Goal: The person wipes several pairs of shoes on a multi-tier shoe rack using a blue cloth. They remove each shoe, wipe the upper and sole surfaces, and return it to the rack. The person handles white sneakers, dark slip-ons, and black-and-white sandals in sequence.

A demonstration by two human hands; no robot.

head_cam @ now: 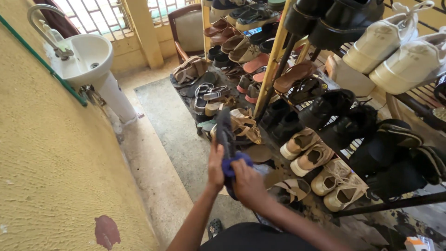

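Two hands meet in front of a shoe rack (274, 60). The left hand (215, 166) has its fingers closed around a dark sandal (225, 132), held upright above the floor mat (176, 130). The right hand (248, 183) presses a blue cloth (234, 162) against the sandal's lower end, fingers curled on the cloth. A white sink (88, 56) stands by the yellow wall (46, 162).
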